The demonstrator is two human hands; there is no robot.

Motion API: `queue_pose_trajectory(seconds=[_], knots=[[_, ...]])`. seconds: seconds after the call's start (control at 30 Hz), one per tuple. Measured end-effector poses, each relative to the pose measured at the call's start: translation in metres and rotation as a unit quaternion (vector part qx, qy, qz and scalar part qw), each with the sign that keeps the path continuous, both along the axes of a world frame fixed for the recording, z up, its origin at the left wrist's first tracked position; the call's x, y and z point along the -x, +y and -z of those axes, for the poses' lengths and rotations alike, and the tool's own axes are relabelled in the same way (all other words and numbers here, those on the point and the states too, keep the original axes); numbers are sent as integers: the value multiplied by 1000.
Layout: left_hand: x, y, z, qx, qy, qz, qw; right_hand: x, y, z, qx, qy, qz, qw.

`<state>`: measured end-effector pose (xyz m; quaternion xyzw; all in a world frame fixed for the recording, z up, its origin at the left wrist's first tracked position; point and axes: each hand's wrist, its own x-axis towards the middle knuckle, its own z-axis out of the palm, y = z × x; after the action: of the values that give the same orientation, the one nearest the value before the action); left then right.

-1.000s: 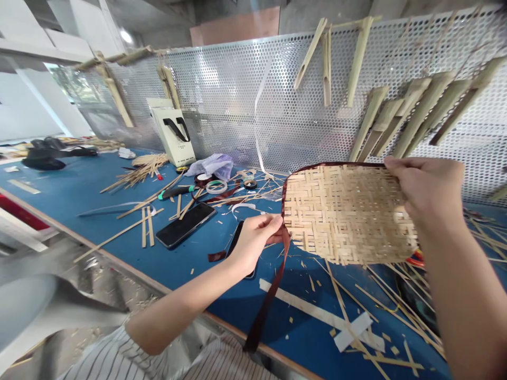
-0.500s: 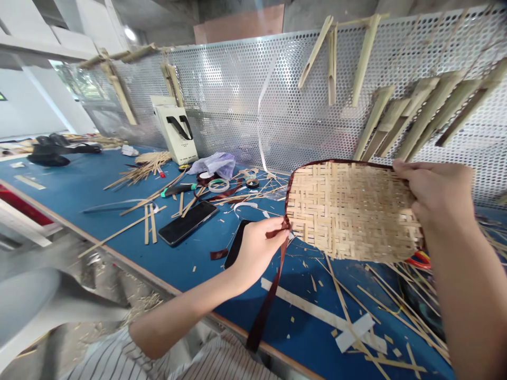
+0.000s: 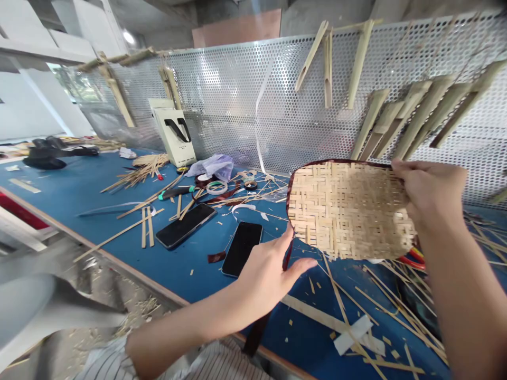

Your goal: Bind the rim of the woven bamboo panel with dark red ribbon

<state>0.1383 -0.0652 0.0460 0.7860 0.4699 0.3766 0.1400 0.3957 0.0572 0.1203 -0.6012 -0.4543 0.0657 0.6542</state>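
A woven bamboo panel with rounded corners is held up over the table, its top and left edges bound in dark brown ribbon. My right hand grips its upper right corner, thumb on the top edge, the other fingers mostly hidden. At the lower left edge, my left hand has thumb and forefinger spread apart, the forefinger tip at the bound edge. Its remaining fingers are out of sight. The loose brown ribbon passes behind this hand and hangs past the table edge.
Two phones, one a black phone, lie on the blue table. Bamboo strips, tape rolls and a green-handled tool are scattered about. Behind stands a perforated metal screen with hanging bamboo pieces; a paper box is before it.
My left hand has let go of its pinch on the ribbon at the panel's edge; thumb and forefinger have spread. My right hand still holds the panel, which has barely moved.
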Motion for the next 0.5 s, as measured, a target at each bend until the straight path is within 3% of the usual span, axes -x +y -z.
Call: queue_pose_trajectory(seconds=[0.13,0.23,0.37,0.5], knots=[[20,9,-20,119,-183,8,976,8,-9,-7,38,96,-81,991],[33,32,-34,122,-337,9,934,16,-15,-9,69,101,-127,984],[41,52,-43,154,-365,18,918,28,-20,-11,94,82,-151,981],[45,53,-43,208,-358,31,910,35,-20,-10,98,67,-158,980]])
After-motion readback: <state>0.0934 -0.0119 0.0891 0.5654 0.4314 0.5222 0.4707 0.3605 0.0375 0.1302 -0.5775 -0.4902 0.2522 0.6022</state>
